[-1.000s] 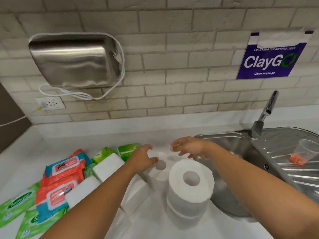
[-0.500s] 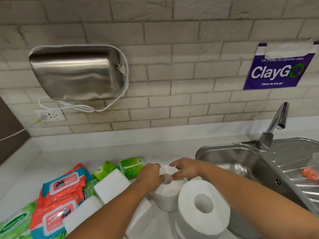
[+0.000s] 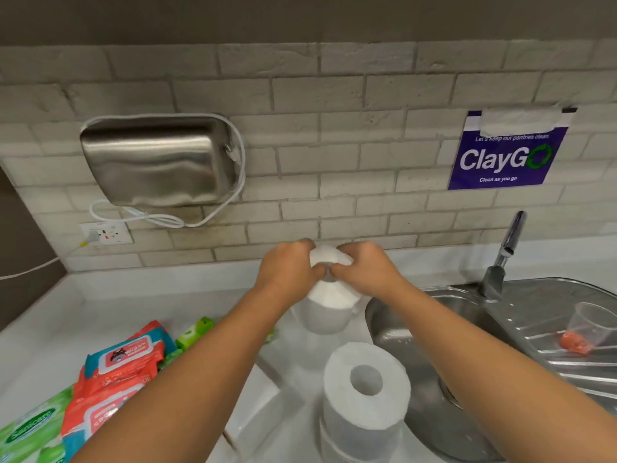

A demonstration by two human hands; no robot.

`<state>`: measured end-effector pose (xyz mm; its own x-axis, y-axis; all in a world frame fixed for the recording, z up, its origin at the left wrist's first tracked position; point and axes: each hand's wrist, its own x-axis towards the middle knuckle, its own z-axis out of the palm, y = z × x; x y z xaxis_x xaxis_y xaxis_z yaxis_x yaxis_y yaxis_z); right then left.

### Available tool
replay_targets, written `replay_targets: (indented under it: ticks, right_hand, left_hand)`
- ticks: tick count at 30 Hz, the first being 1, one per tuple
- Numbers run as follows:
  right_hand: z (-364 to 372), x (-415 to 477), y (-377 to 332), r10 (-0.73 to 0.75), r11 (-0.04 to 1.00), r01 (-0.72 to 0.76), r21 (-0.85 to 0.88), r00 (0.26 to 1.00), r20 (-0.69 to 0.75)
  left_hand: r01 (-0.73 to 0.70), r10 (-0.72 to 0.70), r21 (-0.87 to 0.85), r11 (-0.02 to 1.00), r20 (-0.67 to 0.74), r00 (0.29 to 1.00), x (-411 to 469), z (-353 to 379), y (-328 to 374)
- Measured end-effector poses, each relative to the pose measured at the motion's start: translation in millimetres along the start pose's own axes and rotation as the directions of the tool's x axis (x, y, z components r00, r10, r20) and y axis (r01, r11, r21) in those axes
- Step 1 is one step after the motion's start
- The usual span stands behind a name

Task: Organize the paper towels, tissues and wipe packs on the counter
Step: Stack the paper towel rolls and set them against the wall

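Note:
My left hand and my right hand both grip a white paper roll by its top, thumbs at the core hole; it is held upright above the counter near the back wall. A stack of two more white rolls stands in front by the sink. Red and blue wipe packs and green packs lie at the lower left. Small green tissue packs lie behind them. White tissue packs are partly hidden under my left forearm.
A steel sink with tap and drainboard is on the right; a clear plastic cup with something orange lies on the drainboard. A steel dispenser, a wall socket and a purple sign are on the brick wall.
Both hands closed on the far roll and carried it up and away toward the back wall. The view tilted upward.

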<state>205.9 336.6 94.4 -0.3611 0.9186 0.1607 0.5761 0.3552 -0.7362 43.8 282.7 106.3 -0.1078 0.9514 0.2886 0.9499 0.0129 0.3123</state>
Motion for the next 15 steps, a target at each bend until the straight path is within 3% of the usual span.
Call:
replay_targets:
  ticks: [3,7,9,11,15]
  right_hand:
    - [-36.5,-19.0,-21.0,0.002,0.999,0.000,0.036,0.999,-0.047]
    - [-73.6,-44.8,-35.9,0.046,0.986,-0.038,0.161,0.998,-0.043]
    - [-82.3,-59.9,-38.4,0.060,0.980,-0.057,0.191,0.998,-0.011]
    - [-84.4,-75.0,-37.2,0.059,0.976,-0.065,0.210,0.998,0.037]
    - [-77.1,-98.9,-27.2,0.043,0.959,-0.048,0.278,0.999,0.021]
  left_hand:
    - [-0.029,0.016,-0.266,0.964,-0.049,0.999,-14.7,-28.2,17.7]
    - [-0.030,0.090,-0.753,0.657,0.038,0.995,-55.9,-46.1,27.0]
    - [-0.041,0.153,-0.792,0.610,0.067,0.986,-81.4,-41.4,28.8]
    - [-0.064,0.194,-0.754,0.653,0.085,0.977,-103.7,-30.4,32.9]
    - [-0.066,0.140,-0.742,0.667,0.039,0.989,-129.5,-4.8,44.8]
